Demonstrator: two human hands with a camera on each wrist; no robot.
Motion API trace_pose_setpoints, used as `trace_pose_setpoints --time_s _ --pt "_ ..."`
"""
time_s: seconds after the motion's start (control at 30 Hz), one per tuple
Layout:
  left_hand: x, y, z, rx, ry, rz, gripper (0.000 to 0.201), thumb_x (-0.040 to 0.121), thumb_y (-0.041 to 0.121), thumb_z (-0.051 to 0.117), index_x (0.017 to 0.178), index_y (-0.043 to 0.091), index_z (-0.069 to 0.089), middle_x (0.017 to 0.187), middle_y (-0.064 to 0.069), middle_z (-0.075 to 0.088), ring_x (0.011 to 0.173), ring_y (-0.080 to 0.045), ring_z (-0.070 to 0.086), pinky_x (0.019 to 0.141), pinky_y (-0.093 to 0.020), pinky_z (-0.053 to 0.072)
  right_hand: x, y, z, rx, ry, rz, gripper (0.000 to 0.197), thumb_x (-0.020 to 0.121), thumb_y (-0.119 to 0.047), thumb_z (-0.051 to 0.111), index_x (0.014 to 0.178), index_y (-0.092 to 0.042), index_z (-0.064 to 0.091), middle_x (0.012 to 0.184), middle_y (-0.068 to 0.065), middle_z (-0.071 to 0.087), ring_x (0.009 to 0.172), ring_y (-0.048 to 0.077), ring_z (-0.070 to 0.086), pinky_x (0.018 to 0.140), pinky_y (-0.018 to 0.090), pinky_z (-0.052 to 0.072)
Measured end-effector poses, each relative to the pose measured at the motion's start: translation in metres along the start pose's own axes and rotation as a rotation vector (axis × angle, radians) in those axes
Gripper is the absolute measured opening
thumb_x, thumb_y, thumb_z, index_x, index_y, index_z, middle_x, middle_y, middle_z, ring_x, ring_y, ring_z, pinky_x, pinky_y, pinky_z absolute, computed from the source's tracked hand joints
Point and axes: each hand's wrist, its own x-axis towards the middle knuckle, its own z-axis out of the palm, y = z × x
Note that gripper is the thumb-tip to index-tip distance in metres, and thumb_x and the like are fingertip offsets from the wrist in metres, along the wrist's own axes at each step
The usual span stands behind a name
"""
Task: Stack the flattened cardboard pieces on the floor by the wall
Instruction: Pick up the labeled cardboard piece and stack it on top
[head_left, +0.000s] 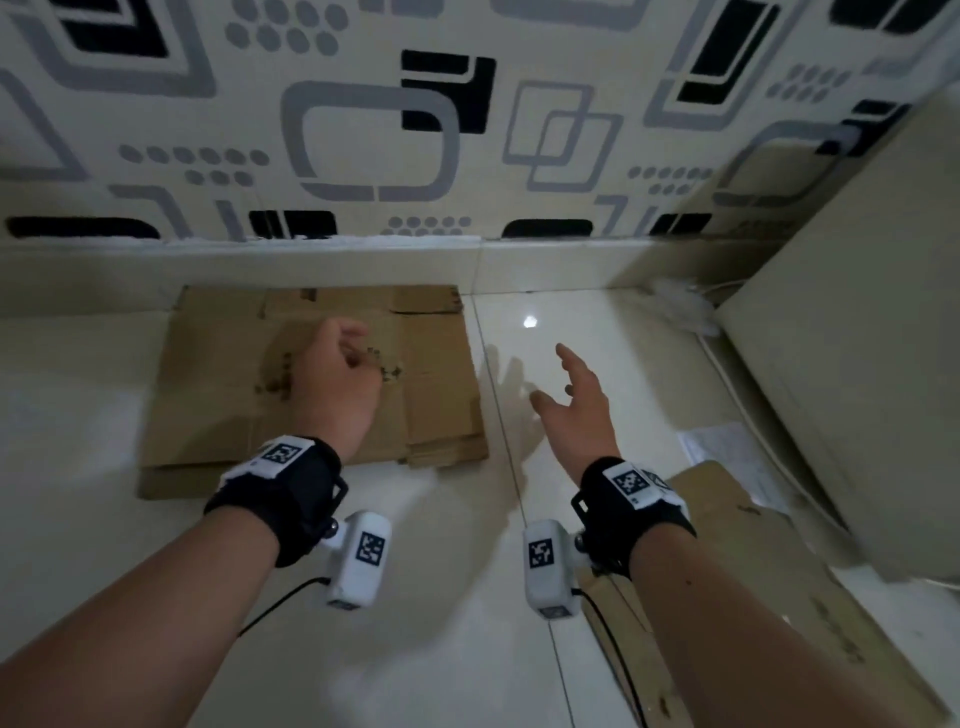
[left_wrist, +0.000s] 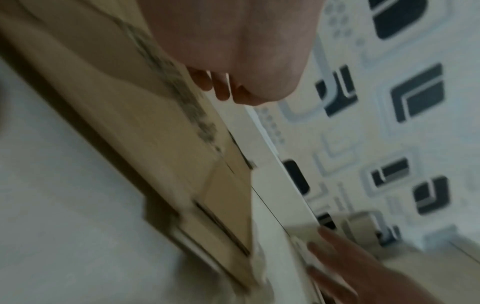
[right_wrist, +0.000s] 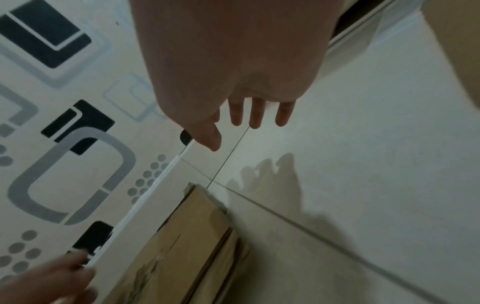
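Observation:
A stack of flattened brown cardboard (head_left: 218, 384) lies flat on the white tiled floor against the wall's skirting; it also shows in the left wrist view (left_wrist: 145, 127) and the right wrist view (right_wrist: 187, 246). My left hand (head_left: 337, 379) hovers over the stack's middle with loosely curled fingers (left_wrist: 221, 88), holding nothing. My right hand (head_left: 571, 395) is spread above bare floor to the right of the stack, fingers (right_wrist: 255, 115) straight and apart. Another flattened cardboard piece (head_left: 769, 571) lies on the floor under my right forearm.
The patterned wall (head_left: 363, 130) runs along the back. A pale cabinet or appliance (head_left: 857, 364) stands at the right, with a white cable and a sheet of paper (head_left: 722, 447) beside its base. Glossy floor tiles (head_left: 597, 338) stretch between the stack and the cabinet.

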Motion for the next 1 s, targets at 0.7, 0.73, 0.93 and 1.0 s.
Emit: trace_pose_setpoints --time_s 0.7,0.73,0.93,1.0 --pt "-0.171 0.071 0.218 0.808 -0.966 0.444 0.082 0.075 0.064 0.073 0.135 0.016 0.047 0.135 -0.004 0.04 0.122 -0.025 0.047 0.089 -0.041 0.05 -0.077 0.163 -0.214 -0.482 0.137 0.768 0.094 0.071 -0.05 0.071 0.152 -0.025 0.03 0.155 0.01 0.032 0.137 0.041 0.033 0.11 0.054 0.034" --pt "-0.174 0.067 0.22 0.816 -0.956 0.46 0.083 0.074 0.061 0.076 0.136 0.015 0.044 0.135 -0.005 0.039 0.121 -0.025 0.046 0.087 -0.039 0.05 -0.08 0.167 -0.217 -0.494 0.113 0.756 0.101 0.065 -0.057 0.073 0.152 -0.027 0.03 0.155 0.008 0.031 0.138 0.04 0.034 0.11 0.057 0.033" --pt "-0.162 0.057 0.221 0.767 -0.886 0.458 0.089 0.064 0.058 0.084 0.134 0.023 0.042 0.13 -0.003 0.038 0.12 -0.024 0.041 0.088 -0.037 0.047 -0.067 0.169 -0.219 -0.665 0.073 0.77 0.108 0.059 -0.063 0.081 0.148 -0.023 0.034 0.152 0.019 0.033 0.138 0.041 0.032 0.112 0.054 0.031" --pt "-0.153 0.055 0.219 0.76 -0.858 0.454 0.089 0.064 0.06 0.082 0.136 0.024 0.043 0.131 -0.002 0.039 0.122 -0.024 0.04 0.093 -0.038 0.045 -0.062 0.172 -0.22 -0.617 0.08 0.795 0.105 0.058 -0.061 0.083 0.143 -0.014 0.044 0.146 0.02 0.043 0.132 0.04 0.041 0.109 0.049 0.037"
